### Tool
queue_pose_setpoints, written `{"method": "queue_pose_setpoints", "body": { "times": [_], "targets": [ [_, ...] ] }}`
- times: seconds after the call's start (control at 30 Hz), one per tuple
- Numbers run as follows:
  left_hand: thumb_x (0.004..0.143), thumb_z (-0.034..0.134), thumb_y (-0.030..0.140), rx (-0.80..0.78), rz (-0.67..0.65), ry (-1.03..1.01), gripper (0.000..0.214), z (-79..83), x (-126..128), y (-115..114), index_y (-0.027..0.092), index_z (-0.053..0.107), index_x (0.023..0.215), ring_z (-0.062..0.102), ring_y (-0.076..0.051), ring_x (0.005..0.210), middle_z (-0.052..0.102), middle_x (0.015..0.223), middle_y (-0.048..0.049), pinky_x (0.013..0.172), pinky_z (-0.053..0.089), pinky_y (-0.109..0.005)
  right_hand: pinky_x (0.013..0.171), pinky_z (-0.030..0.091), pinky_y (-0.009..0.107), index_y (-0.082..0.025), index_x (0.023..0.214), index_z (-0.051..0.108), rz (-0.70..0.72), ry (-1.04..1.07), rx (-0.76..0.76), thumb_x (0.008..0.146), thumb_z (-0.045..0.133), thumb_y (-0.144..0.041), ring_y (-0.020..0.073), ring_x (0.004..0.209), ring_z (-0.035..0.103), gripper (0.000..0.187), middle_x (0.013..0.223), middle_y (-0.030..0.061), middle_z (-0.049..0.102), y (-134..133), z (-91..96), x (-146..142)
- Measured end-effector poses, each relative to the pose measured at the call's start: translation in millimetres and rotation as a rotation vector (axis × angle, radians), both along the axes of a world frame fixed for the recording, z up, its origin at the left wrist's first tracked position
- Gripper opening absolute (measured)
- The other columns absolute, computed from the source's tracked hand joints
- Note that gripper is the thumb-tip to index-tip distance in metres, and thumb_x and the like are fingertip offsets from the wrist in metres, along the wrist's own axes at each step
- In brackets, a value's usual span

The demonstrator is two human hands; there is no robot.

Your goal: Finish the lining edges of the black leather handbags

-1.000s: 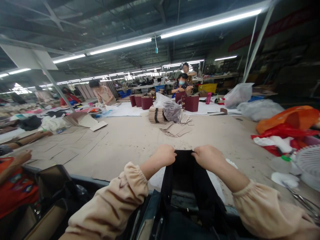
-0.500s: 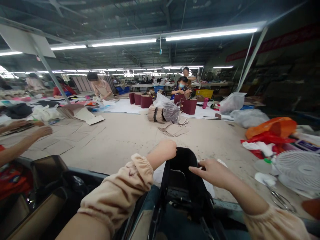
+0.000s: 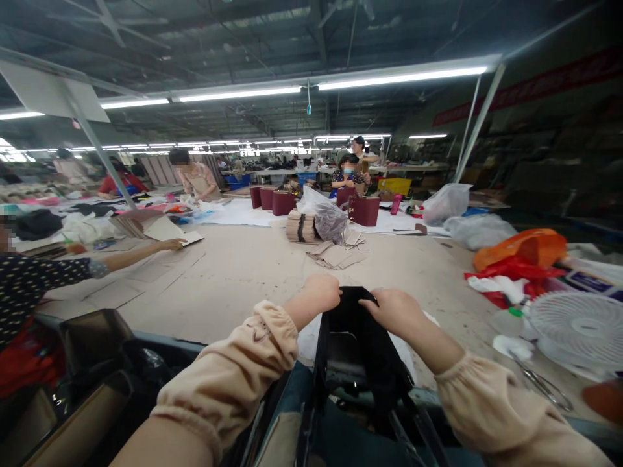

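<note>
In front of me stands a black handbag (image 3: 363, 331), its mouth facing up and toward me and its straps hanging at the near side. My left hand (image 3: 318, 293) is closed on the far left corner of its rim. The far right part of the same rim is pinched between the thumb and fingers of my right hand (image 3: 396, 311). The bag's lower part is dark and partly hidden against my lap.
Loose tan boards (image 3: 335, 253) and a strapped bundle (image 3: 300, 226) lie ahead on the table. Maroon bags (image 3: 364, 211) stand farther back. A white fan (image 3: 579, 331) and scissors (image 3: 542, 383) are at right. At left, a co-worker's hand (image 3: 171, 244) reaches to stacked boards, near more dark bags (image 3: 95, 337).
My right hand has moved from beside the bag onto its far rim and closed there. My left hand keeps its hold. The co-worker at left has leaned in, arm stretched toward the boards.
</note>
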State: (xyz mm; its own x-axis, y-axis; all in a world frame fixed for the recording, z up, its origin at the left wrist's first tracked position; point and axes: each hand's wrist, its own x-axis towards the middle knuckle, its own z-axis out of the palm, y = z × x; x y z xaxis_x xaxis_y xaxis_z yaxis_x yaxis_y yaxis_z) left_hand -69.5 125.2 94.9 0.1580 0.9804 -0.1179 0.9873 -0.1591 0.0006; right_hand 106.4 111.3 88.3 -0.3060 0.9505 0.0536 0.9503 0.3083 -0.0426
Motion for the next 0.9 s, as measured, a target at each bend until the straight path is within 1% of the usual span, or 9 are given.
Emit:
{"method": "queue_pose_setpoints", "body": {
  "times": [0.13,0.23,0.43,0.57,0.63,0.67,0.73,0.77,0.9],
  "targets": [
    [0.089,0.048,0.045,0.042,-0.029,0.017,0.039,-0.4,-3.2,-2.8,0.013,0.069,0.098,0.062,-0.026,0.102,0.068,0.102,-0.0167,0.086,0.049,-0.034,0.071,0.044,0.033,-0.017,0.089,0.071,0.000,-0.053,0.032,0.090,0.038,-0.033,0.0261,0.088,0.066,0.036,0.090,0.0157,0.071,12.4,-3.7,-6.7],
    [0.090,0.046,0.046,0.064,-0.043,0.022,0.041,-0.2,-6.5,-4.9,0.013,0.069,0.098,0.063,-0.026,0.100,0.069,0.100,-0.0168,0.085,0.049,-0.032,0.073,0.044,0.033,-0.017,0.092,0.070,0.018,-0.069,0.061,0.090,0.037,-0.030,0.0258,0.089,0.066,0.035,0.092,0.0153,0.071,11.9,-4.5,-9.1],
    [0.085,0.049,0.055,0.109,-0.086,0.003,0.049,-1.3,-8.2,-4.0,0.012,0.069,0.098,0.065,-0.029,0.095,0.069,0.096,-0.0175,0.081,0.051,-0.036,0.070,0.044,0.032,-0.018,0.090,0.070,0.050,-0.089,0.063,0.090,0.039,-0.033,0.0246,0.086,0.066,0.035,0.089,0.0134,0.071,11.3,-4.8,-13.0],
    [0.091,0.044,0.040,0.118,-0.149,-0.021,0.038,-5.4,-8.4,1.7,0.013,0.070,0.095,0.065,-0.027,0.096,0.070,0.095,-0.0160,0.083,0.050,-0.034,0.066,0.043,0.030,-0.020,0.087,0.070,0.048,-0.083,0.026,0.091,0.038,-0.042,0.0238,0.085,0.066,0.040,0.087,0.0115,0.072,15.4,-3.6,-4.0],
    [0.091,0.044,0.037,0.114,-0.182,-0.031,0.036,-7.3,-9.4,3.9,0.012,0.070,0.094,0.065,-0.026,0.097,0.070,0.094,-0.0158,0.083,0.049,-0.033,0.064,0.043,0.029,-0.022,0.093,0.070,0.061,-0.067,0.002,0.091,0.035,-0.051,0.0231,0.084,0.066,0.045,0.087,0.0088,0.072,18.1,-1.5,1.8],
    [0.091,0.044,0.037,0.113,-0.196,-0.035,0.036,-8.0,-9.9,4.4,0.013,0.070,0.094,0.065,-0.026,0.097,0.070,0.095,-0.0157,0.084,0.049,-0.033,0.064,0.043,0.029,-0.023,0.100,0.069,0.075,-0.058,-0.006,0.090,0.035,-0.055,0.0224,0.085,0.066,0.047,0.087,0.0074,0.072,19.8,-0.4,3.4],
    [0.092,0.043,0.037,0.113,-0.212,-0.040,0.037,-8.5,-11.2,4.8,0.013,0.070,0.095,0.064,-0.026,0.098,0.070,0.095,-0.0157,0.086,0.048,-0.034,0.067,0.044,0.027,-0.025,0.116,0.062,0.117,-0.046,-0.013,0.090,0.037,-0.055,0.0204,0.089,0.066,0.047,0.093,0.0052,0.073,24.1,1.2,2.3],
    [0.092,0.042,0.037,0.113,-0.214,-0.040,0.037,-8.3,-11.9,4.7,0.013,0.070,0.096,0.064,-0.026,0.098,0.070,0.096,-0.0157,0.086,0.048,-0.034,0.070,0.044,0.027,-0.025,0.119,0.061,0.139,-0.047,-0.012,0.091,0.039,-0.051,0.0194,0.091,0.065,0.044,0.095,0.0052,0.072,26.6,1.4,-0.3],
    [0.090,0.046,0.043,0.087,-0.183,-0.025,0.038,-4.8,-18.4,3.6,0.014,0.070,0.094,0.065,-0.025,0.095,0.070,0.096,-0.0143,0.084,0.048,-0.032,0.079,0.047,0.033,-0.018,0.099,0.067,0.191,-0.090,-0.002,0.093,0.044,-0.038,0.0175,0.089,0.064,0.031,0.093,0.0070,0.070,36.6,-2.2,-16.6]
  ]
}}
